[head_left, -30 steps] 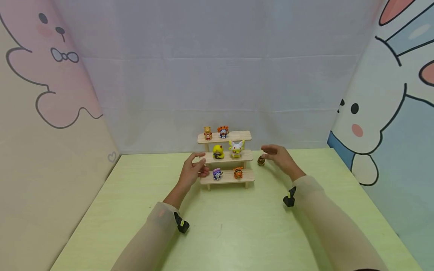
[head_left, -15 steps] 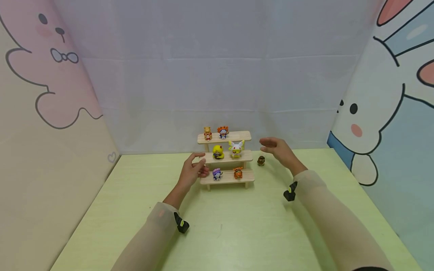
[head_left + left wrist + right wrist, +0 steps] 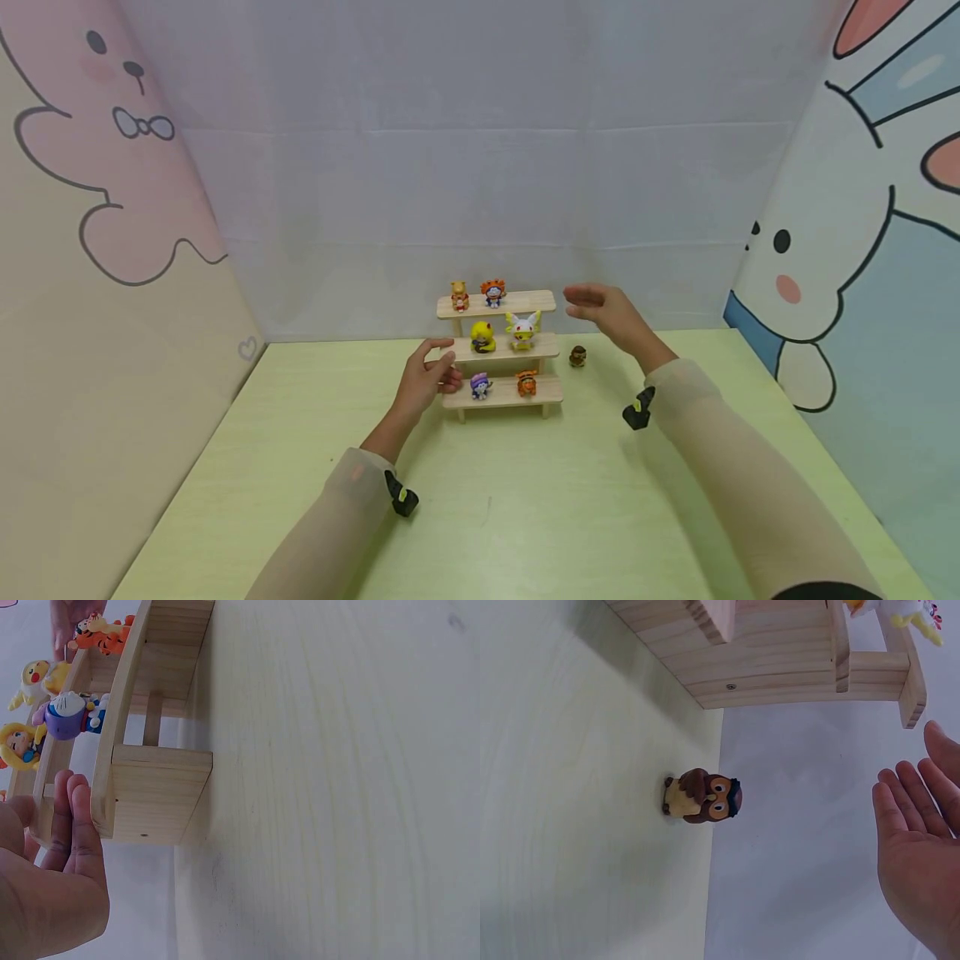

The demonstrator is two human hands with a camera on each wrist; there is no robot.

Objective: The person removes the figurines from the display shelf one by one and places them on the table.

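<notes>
A three-tier wooden display shelf [image 3: 501, 402] stands at the back of the table. My left hand [image 3: 426, 379] is at its left end, fingertips right at the ends of the lower and middle tiers. Past the right end of the top tier, my right hand [image 3: 611, 315] is raised with fingers extended and nothing in them. Below it, a small brown owl figurine [image 3: 700, 796] stands upright on the table beside the shelf. On the lower tier are a purple-hatted figurine [image 3: 66, 715] and an orange tiger figurine [image 3: 103, 634].
The middle tier bears a yellow-haired figurine [image 3: 482, 337] and a white-eared yellow figurine [image 3: 522, 330]. Up top stand a yellow bear figurine [image 3: 460, 296] and an orange-maned figurine [image 3: 493, 292]. A pale cloth wall [image 3: 480, 183] rises behind the table [image 3: 487, 500].
My right hand has risen from beside the owl figurine and shifted slightly left toward the top tier. The owl stays on the table. My left hand has kept its place.
</notes>
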